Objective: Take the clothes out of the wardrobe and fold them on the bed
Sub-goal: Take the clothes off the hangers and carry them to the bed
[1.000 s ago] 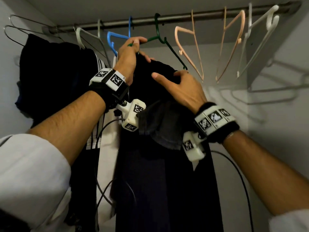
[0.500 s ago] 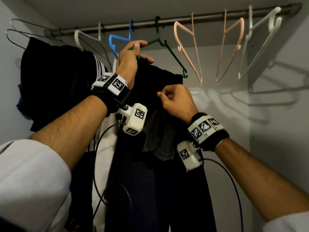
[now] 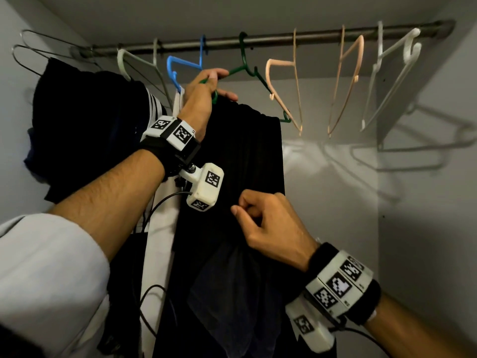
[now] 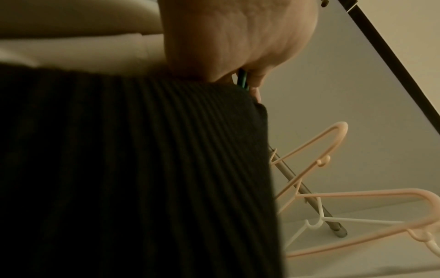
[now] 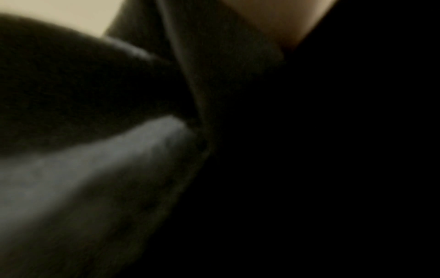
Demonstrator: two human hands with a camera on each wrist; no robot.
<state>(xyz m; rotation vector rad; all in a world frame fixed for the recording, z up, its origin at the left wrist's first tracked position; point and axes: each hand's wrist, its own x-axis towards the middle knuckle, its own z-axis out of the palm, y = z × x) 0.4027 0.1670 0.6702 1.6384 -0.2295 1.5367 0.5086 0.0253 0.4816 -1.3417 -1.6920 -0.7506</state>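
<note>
A black garment (image 3: 247,156) hangs folded over the bar of a green hanger (image 3: 247,71) on the wardrobe rod (image 3: 271,41). My left hand (image 3: 204,94) grips the green hanger at its left shoulder, above the cloth. In the left wrist view the palm (image 4: 238,37) sits over the ribbed black garment (image 4: 131,169) with the green hanger (image 4: 242,80) between the fingers. My right hand (image 3: 260,220) pinches the black cloth lower down, fingers curled. The right wrist view is dark and blurred with cloth (image 5: 95,169).
Other dark clothes (image 3: 85,125) and a white striped piece (image 3: 160,228) hang to the left. Bare hangers fill the rod: blue (image 3: 180,68), two peach (image 3: 281,89), white (image 3: 395,71), wire (image 3: 38,55). The wardrobe's right wall (image 3: 426,202) stands close.
My right hand has dropped from the top of the garment, closed on the cloth and drawn it downward. The left hand has kept its hold on the green hanger.
</note>
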